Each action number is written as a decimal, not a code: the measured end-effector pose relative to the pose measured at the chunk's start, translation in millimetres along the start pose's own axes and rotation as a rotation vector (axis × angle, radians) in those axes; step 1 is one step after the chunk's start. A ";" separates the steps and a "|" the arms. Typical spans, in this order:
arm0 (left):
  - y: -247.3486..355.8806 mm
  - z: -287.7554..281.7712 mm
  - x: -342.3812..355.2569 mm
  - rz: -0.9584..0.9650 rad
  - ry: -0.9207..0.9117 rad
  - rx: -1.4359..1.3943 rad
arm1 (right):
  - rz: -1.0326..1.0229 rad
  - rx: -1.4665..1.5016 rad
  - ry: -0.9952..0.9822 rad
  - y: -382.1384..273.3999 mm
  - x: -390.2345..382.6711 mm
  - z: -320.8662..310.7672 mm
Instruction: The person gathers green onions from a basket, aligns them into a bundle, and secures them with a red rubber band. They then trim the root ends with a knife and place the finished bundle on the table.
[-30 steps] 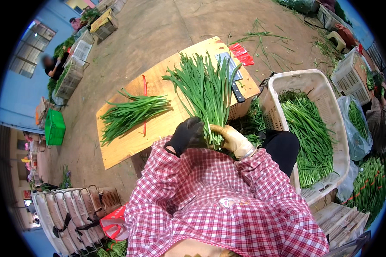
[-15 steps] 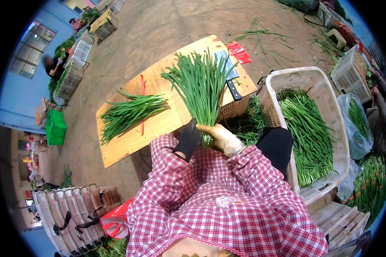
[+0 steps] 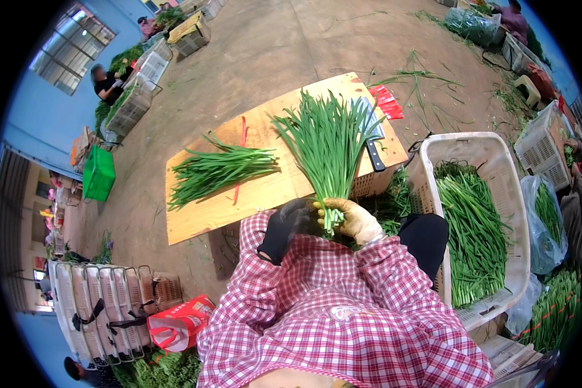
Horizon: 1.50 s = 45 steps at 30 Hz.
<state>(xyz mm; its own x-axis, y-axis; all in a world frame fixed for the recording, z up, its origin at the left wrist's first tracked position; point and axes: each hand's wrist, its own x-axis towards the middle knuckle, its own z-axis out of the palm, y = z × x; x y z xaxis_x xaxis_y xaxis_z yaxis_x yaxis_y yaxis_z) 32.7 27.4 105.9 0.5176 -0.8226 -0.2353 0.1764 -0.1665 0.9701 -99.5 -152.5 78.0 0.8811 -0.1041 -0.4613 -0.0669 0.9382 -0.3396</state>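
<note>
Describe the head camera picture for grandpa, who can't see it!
The right hand, pale-gloved, grips a green leafy bunch by its stems, beside the black-gloved left hand. A wooden board holds a smaller bunch and a knife; a crate of greens stands to the right.

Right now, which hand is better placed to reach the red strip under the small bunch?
Probably the left hand: it is nearer that red strip, while the right hand holds the big bunch by its stems.
</note>
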 end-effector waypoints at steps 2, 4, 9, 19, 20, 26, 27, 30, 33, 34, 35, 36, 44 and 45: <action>-3.7 -7.4 -7.4 -0.071 0.025 -0.064 | -0.019 0.076 -0.078 -4.0 -5.9 4.1; -9.1 -13.7 -6.6 -0.121 0.010 -0.094 | -0.024 0.037 -0.037 -6.0 -13.4 16.2; -21.8 -19.6 12.0 -0.362 -0.235 -0.345 | 0.050 0.069 0.094 12.5 -13.7 11.9; -28.5 37.4 24.0 -0.346 -0.290 -0.166 | 0.127 -0.701 -0.102 22.2 -41.0 -19.9; -31.7 41.7 25.5 -0.337 -0.301 -0.146 | 0.156 -0.636 0.010 14.4 -44.8 -12.7; -31.5 45.1 27.9 -0.291 -0.301 -0.055 | -0.055 -0.552 0.203 14.0 -35.2 18.1; -31.7 44.5 27.7 -0.284 -0.295 -0.044 | 0.004 -0.590 0.179 9.8 -38.7 24.0; -32.4 46.9 27.4 -0.266 -0.300 -0.011 | 0.027 -0.672 0.158 12.4 -31.5 4.3; -30.7 44.7 32.3 -0.237 -0.282 0.029 | -0.064 -0.823 0.097 11.5 -25.7 -2.1; -30.5 44.1 33.0 -0.223 -0.271 0.050 | -0.193 -0.870 0.102 14.7 -25.0 -0.6; -26.4 43.7 33.7 -0.200 -0.250 0.076 | -0.326 -0.916 0.102 19.0 -25.7 10.7; -21.5 44.0 35.1 -0.156 -0.229 0.091 | -0.459 -0.960 0.103 20.3 -25.7 16.7; 42.9 24.7 93.3 0.328 -0.117 -0.101 | -0.762 -0.928 -0.035 -49.6 22.5 53.1; 66.1 27.5 98.1 0.267 -0.121 -0.018 | -0.825 -0.893 -0.047 -60.5 32.2 54.4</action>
<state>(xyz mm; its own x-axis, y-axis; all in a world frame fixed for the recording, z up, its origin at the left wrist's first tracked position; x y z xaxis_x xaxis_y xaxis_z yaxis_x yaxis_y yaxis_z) 72.1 -79.3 148.6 0.4444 -0.8950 0.0376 0.0632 0.0732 0.9953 -41.6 -194.7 128.3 0.8259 -0.5330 0.1838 0.2394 0.0365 -0.9702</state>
